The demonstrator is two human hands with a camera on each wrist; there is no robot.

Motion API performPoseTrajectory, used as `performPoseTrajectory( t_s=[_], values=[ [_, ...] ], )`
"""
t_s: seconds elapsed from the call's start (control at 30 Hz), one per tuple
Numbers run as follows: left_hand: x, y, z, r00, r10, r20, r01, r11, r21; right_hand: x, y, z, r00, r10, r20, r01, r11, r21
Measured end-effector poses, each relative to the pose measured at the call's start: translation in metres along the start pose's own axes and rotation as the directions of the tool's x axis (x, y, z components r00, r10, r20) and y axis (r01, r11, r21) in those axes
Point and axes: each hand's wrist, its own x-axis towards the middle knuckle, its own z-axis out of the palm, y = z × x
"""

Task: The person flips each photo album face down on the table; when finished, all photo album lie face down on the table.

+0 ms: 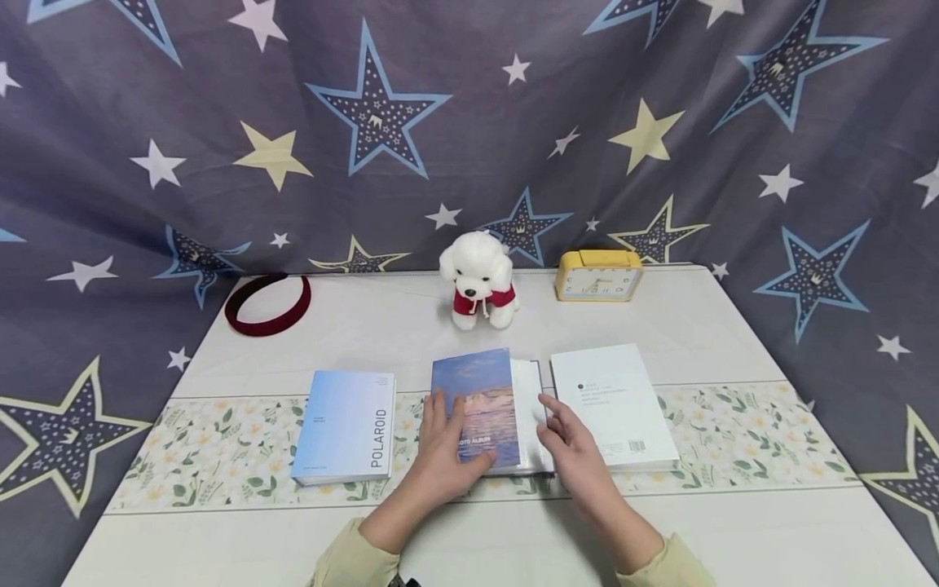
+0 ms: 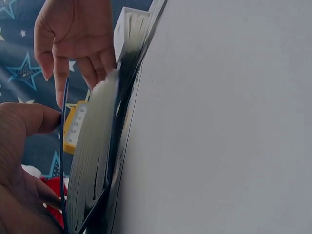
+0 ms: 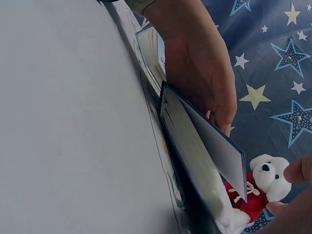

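Observation:
A photo album (image 1: 478, 408) with a sea picture on its front lies in the middle of the table. Its cover stands partly raised, and pale pages (image 2: 92, 151) show beneath. My left hand (image 1: 447, 444) rests on the cover with its fingers spread, the thumb near the cover's free edge. Beside the album's right edge is my right hand (image 1: 575, 448), fingers loosely bent and holding nothing; in the right wrist view, part of this hand (image 3: 292, 200) appears at the lower right, apart from the raised cover.
A blue POLAROID album (image 1: 345, 424) lies left, a white book (image 1: 616, 408) right. Behind are a dark red headband (image 1: 267, 326), a white plush dog (image 1: 477, 277) in red and a yellow clock (image 1: 599, 277). A starry curtain (image 1: 455, 204) hangs at the back.

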Motion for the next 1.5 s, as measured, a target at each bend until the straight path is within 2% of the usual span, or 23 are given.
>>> performPoseTrajectory(
  t_s=[0.17,0.4,0.57,0.73,0.83,1.03,1.17,1.33,1.5],
  values=[
    [0.000,0.000,-0.001,1.000,-0.016,0.001,0.016,0.999,-0.028,0.000,-0.001,0.002,0.998,-0.046,-0.041,0.047,0.999,0.028],
    [0.000,0.001,0.000,0.998,-0.057,0.000,0.057,0.995,-0.082,0.000,-0.006,0.002,0.998,-0.043,-0.043,0.048,0.989,0.142],
    [0.001,0.005,0.001,0.999,-0.050,0.005,0.050,0.993,-0.104,-0.002,-0.004,0.008,0.998,-0.053,0.045,0.043,0.980,0.195],
    [0.002,0.015,-0.001,0.999,-0.012,0.051,0.014,0.999,-0.043,-0.005,-0.001,0.013,0.988,-0.097,0.121,0.068,0.972,0.225],
    [0.002,0.022,-0.003,0.997,-0.011,0.081,0.014,0.999,-0.034,-0.006,-0.001,0.014,0.982,-0.113,0.152,0.078,0.972,0.222],
    [0.002,0.031,-0.010,0.995,-0.025,0.095,0.035,0.994,-0.100,-0.006,-0.005,0.015,0.968,-0.133,0.211,0.074,0.961,0.267],
    [0.001,0.035,-0.012,0.994,-0.038,0.106,0.054,0.987,-0.150,-0.006,-0.008,0.016,0.952,-0.135,0.273,0.058,0.961,0.272],
    [0.001,0.036,-0.015,0.993,-0.033,0.113,0.056,0.978,-0.202,-0.006,-0.009,0.018,0.933,-0.148,0.329,0.075,0.972,0.224],
    [0.002,0.037,-0.020,0.990,-0.029,0.138,0.066,0.961,-0.269,-0.006,-0.008,0.020,0.908,-0.195,0.371,0.136,0.974,0.180]
  ],
)
